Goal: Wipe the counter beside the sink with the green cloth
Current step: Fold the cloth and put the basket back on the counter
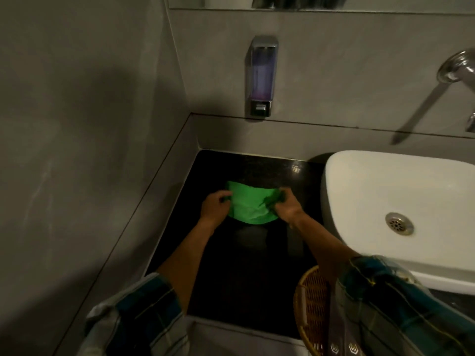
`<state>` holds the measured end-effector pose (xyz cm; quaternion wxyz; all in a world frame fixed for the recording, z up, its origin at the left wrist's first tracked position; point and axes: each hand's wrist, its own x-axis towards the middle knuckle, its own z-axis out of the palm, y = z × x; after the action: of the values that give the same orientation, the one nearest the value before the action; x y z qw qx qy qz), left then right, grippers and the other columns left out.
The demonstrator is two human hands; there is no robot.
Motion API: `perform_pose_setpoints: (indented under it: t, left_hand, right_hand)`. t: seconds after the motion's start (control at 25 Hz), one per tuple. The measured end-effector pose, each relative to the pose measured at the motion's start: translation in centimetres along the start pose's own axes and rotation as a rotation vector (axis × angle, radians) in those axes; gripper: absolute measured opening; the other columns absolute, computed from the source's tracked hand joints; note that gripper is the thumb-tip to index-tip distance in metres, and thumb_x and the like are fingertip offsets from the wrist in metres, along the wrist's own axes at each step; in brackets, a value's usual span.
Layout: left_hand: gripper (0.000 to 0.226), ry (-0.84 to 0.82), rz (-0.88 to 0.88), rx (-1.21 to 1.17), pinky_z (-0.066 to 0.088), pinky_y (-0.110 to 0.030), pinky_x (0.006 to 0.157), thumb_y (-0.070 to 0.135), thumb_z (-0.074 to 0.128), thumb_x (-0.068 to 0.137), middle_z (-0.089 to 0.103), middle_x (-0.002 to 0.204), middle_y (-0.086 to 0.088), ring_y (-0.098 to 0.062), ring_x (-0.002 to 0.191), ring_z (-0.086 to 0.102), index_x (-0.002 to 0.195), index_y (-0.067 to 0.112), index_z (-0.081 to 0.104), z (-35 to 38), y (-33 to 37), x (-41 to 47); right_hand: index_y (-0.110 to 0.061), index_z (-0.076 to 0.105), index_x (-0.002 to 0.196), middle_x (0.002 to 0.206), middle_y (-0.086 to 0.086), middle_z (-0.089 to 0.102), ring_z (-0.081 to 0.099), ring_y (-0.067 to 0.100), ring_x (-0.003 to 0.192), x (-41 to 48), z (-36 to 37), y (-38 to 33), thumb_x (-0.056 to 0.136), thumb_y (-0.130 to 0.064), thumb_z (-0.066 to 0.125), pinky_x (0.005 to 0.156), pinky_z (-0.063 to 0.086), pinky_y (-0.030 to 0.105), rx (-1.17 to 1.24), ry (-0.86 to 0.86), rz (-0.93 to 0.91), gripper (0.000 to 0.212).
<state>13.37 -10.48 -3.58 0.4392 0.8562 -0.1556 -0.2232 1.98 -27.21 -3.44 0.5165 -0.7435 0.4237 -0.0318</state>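
A green cloth [248,202] lies on the black counter [231,273] to the left of the white sink [380,196]. My left hand [214,208] pinches the cloth's left edge. At the cloth's right side, my right hand [286,205] grips a bunched fold. The cloth is stretched between both hands and partly creased. Its far left corner rests flat on the counter.
A soap dispenser [261,77] hangs on the grey back wall above the counter. A chrome tap [455,70] sticks out at the right. A wicker basket [312,312] stands on the counter's near right, under my right sleeve. A grey side wall borders the counter's left.
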Motion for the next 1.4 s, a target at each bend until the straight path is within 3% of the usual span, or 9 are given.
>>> perform_pose_setpoints:
  t: [0.16,0.32,0.4,0.52,0.68,0.88,1.04,1.2,1.4]
  left_hand:
    - [0.050,-0.035,0.124,0.439,0.031,-0.044,0.113,0.015,0.055,0.085,0.033,0.153,-0.016,-0.033,0.139,0.032,0.134,0.016,0.049,2.3,-0.7,-1.9]
    - [0.036,-0.085,0.277,0.228,0.046,-0.039,0.100,0.022,0.064,0.081,0.065,0.122,-0.008,-0.027,0.115,0.056,0.117,0.021,0.061,5.2,0.5,-9.5]
    - [0.026,-0.196,0.166,0.115,0.054,-0.034,0.086,0.031,0.066,0.082,0.071,0.101,0.000,-0.018,0.097,0.065,0.107,0.026,0.064,6.2,0.2,-14.0]
    - [0.038,-0.427,-0.006,0.055,0.055,-0.030,0.078,0.042,0.065,0.082,0.069,0.096,0.005,-0.010,0.088,0.066,0.117,0.029,0.057,7.8,0.1,-18.7]
    - [0.061,-0.576,-0.213,-0.292,0.053,-0.015,0.067,0.027,0.068,0.083,0.070,0.110,-0.013,-0.015,0.094,0.068,0.136,0.028,0.038,9.4,1.0,-20.3]
    - [0.059,-0.364,-0.185,-0.275,0.056,-0.031,0.075,0.014,0.071,0.080,0.068,0.107,-0.012,-0.022,0.092,0.068,0.133,0.023,0.046,6.4,0.1,-19.0]
    - [0.055,-0.165,-0.183,-0.167,0.057,-0.042,0.083,0.015,0.071,0.080,0.068,0.103,-0.011,-0.024,0.093,0.066,0.131,0.019,0.050,0.7,-2.8,-16.2]
    - [0.052,-0.112,-0.273,-0.178,0.055,-0.050,0.090,0.023,0.068,0.083,0.067,0.109,-0.012,-0.026,0.097,0.066,0.131,0.022,0.049,-3.1,-5.3,-14.4]
    - [0.041,-0.051,-0.162,0.104,0.053,-0.040,0.088,0.040,0.067,0.081,0.067,0.109,0.001,-0.020,0.101,0.063,0.118,0.025,0.060,-5.0,-5.9,-11.7]
  right_hand:
    - [-0.015,0.029,0.147,0.137,0.027,0.039,0.043,0.043,0.125,-4.9,-0.5,0.5,0.085,-0.010,0.062,0.107,0.035,0.035,-0.385,-0.063,-0.141,0.071]
    - [-0.020,0.055,0.127,0.107,0.008,0.068,0.065,0.017,0.099,-14.6,-6.1,3.4,0.085,0.000,0.058,0.089,0.051,0.031,-0.188,0.069,-0.381,0.047]
    - [-0.034,0.059,0.109,0.090,-0.006,0.070,0.067,0.007,0.079,-19.1,-10.4,6.6,0.088,-0.012,0.059,0.070,0.058,0.030,-0.231,0.254,-0.288,0.031]
    - [-0.032,0.053,0.101,0.095,0.001,0.065,0.062,0.020,0.087,-22.4,-15.2,12.0,0.088,-0.040,0.054,0.067,0.057,0.041,-0.664,0.440,0.039,0.015]
    - [-0.013,0.049,0.123,0.116,0.020,0.063,0.062,0.018,0.073,-22.6,-15.6,15.5,0.091,-0.031,0.061,0.060,0.053,0.032,-0.411,0.164,0.335,0.038]
    - [-0.019,0.057,0.115,0.105,0.006,0.066,0.068,0.023,0.086,-21.0,-12.7,13.5,0.084,-0.023,0.070,0.072,0.060,0.041,-0.199,0.127,0.307,0.034]
    - [-0.024,0.054,0.104,0.092,0.004,0.068,0.071,0.017,0.078,-19.1,-7.7,9.6,0.081,-0.017,0.073,0.061,0.060,0.027,-0.044,-0.068,0.248,0.030]
    - [-0.018,0.052,0.107,0.091,0.012,0.069,0.072,0.024,0.079,-17.8,-3.0,7.5,0.082,-0.014,0.073,0.072,0.063,0.041,-0.035,-0.142,0.160,0.033]
    - [-0.031,0.049,0.103,0.082,0.004,0.070,0.072,0.016,0.062,-15.7,-4.1,6.9,0.078,-0.041,0.074,0.049,0.058,0.025,-0.112,-0.192,0.177,0.037]
